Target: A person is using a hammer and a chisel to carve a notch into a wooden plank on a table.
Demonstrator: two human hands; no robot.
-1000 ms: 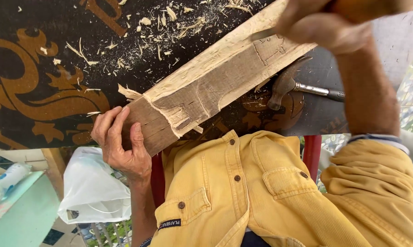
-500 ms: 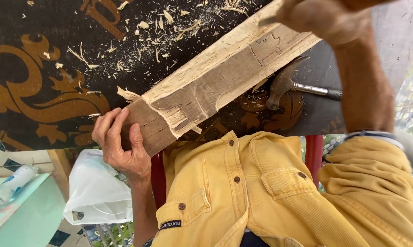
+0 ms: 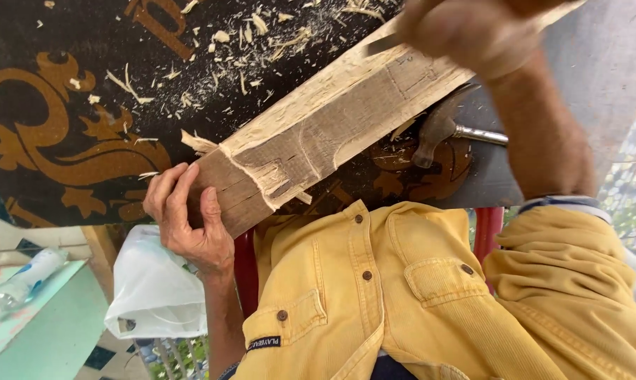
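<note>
Two hands on beam [image 3: 332, 134] | beam: lies slantwise on dark board [image 3: 64, 84] | left hand [image 3: 187, 218]: clasps beam's near end | right hand [image 3: 466, 32]: fisted above beam's far end, contents unclear | hammer [image 3: 444, 130]: beside beam

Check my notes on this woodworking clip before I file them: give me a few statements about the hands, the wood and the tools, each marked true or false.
1. The left hand grips the near end of the wooden block. True.
2. A hammer lies beside the block. True.
3. The right hand rests on the hammer. False: it is over the block's far end.
4. The dark patterned surface is free of chips. False: wood shavings are scattered on it.
</note>
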